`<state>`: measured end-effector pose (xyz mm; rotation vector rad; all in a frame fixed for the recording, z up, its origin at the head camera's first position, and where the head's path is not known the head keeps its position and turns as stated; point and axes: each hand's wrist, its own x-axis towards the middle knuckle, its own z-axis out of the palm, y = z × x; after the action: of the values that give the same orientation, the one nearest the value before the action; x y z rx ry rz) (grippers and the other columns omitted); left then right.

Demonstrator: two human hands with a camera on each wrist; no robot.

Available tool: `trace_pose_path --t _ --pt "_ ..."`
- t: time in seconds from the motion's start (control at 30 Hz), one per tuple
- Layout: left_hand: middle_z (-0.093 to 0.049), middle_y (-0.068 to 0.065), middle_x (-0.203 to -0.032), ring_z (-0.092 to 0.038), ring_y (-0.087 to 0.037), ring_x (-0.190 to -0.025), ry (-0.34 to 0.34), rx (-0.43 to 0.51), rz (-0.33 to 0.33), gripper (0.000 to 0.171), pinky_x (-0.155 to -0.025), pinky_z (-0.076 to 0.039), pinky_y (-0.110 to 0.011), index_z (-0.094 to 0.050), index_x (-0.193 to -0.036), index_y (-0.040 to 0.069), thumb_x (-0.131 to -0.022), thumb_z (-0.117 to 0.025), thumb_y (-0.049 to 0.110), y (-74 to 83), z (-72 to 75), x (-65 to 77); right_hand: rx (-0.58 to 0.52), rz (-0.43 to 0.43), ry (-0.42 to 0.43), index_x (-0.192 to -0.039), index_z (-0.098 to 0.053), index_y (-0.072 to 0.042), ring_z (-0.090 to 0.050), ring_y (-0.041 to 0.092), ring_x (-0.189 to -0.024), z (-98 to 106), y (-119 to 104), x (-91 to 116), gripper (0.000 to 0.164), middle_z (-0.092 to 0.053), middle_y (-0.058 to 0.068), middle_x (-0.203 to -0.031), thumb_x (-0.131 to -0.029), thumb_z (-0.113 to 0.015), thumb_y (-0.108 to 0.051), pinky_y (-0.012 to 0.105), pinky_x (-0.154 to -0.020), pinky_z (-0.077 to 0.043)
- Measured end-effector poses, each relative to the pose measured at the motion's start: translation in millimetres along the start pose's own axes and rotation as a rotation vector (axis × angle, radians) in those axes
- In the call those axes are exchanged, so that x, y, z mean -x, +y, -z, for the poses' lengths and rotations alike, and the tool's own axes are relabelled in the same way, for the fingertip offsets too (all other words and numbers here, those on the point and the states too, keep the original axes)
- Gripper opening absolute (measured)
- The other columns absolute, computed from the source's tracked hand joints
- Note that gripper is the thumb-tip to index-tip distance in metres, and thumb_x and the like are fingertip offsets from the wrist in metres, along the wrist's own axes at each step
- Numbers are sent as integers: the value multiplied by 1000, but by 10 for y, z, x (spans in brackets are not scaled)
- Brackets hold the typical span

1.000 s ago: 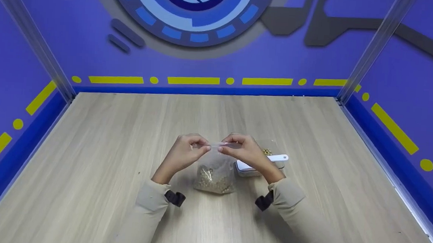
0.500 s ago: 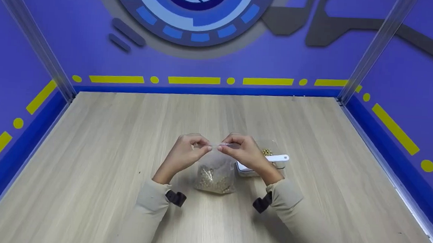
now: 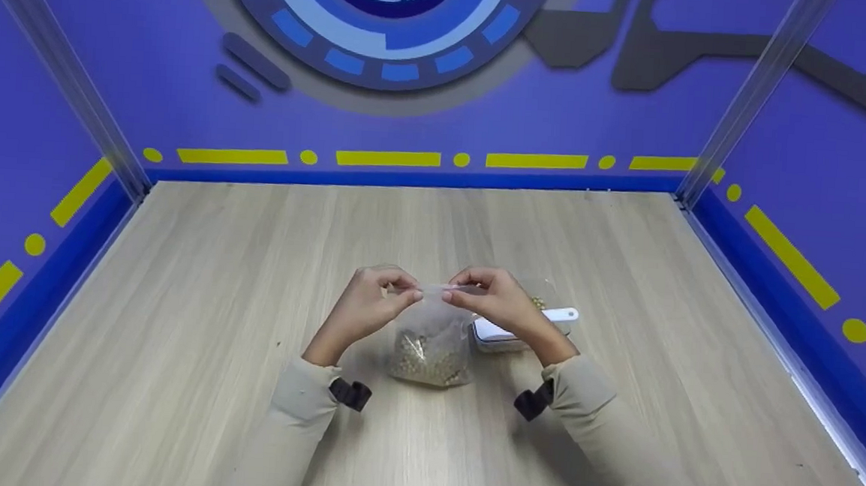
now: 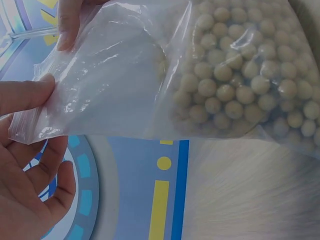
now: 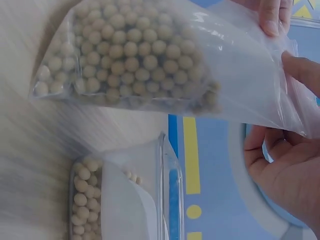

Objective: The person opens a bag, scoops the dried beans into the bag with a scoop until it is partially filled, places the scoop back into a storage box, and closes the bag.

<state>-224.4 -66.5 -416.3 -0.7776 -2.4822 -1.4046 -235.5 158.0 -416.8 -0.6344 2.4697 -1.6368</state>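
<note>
A clear zip bag [image 3: 432, 352] stands on the table between the hands, its lower part filled with small round beige balls [image 4: 235, 92]. The left hand [image 3: 370, 304] pinches the bag's top edge between thumb and fingers. At the same edge, a short way to the right, the right hand [image 3: 495, 302] pinches it too. In the left wrist view the zip strip [image 4: 30, 117] runs under the left thumb, and the upper part of the bag hangs flat.
Right of the bag stands a clear plastic container [image 5: 162, 200] with more beige balls in it. A white scoop [image 3: 560, 315] lies across its top, partly hidden by the right forearm. Blue panels [image 3: 410, 133] wall the wooden table [image 3: 212, 297] at the back and sides.
The right hand has shifted slightly to the right along the bag's top edge, widening the gap between the hands. The left hand and the bag's bottom stay nearly in place.
</note>
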Motion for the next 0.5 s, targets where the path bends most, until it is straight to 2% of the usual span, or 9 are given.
trace_pose_path --t 0.23,0.37,0.5 --pt "-70 -4 -84 -63 -18 -80 -5 -1 22 5 -82 -52 -42 -74 -87 7 -85 -71 12 10 -2 -3 60 101 80 -83 -68 5 -50 8 -69 -45 -15 9 13 -64 13 -84 -85 -70 -8 17 -63 -43" --pt "-70 -4 -84 -63 -17 -80 -11 11 25 5 -81 -51 -42 -74 -87 8 -86 -70 12 18 1 -7 92 125 103 -81 -68 4 -43 9 -64 -45 -30 20 12 -64 14 -79 -84 -71 -7 19 -58 -37" --pt "-70 -4 -83 -62 -17 -79 -11 -1 18 6 -79 -51 -40 -74 -87 8 -85 -71 12 13 3 -8 114 129 103 -82 -69 2 -46 9 -66 -34 -32 30 12 -65 12 -79 -85 -71 -10 19 -60 -40"
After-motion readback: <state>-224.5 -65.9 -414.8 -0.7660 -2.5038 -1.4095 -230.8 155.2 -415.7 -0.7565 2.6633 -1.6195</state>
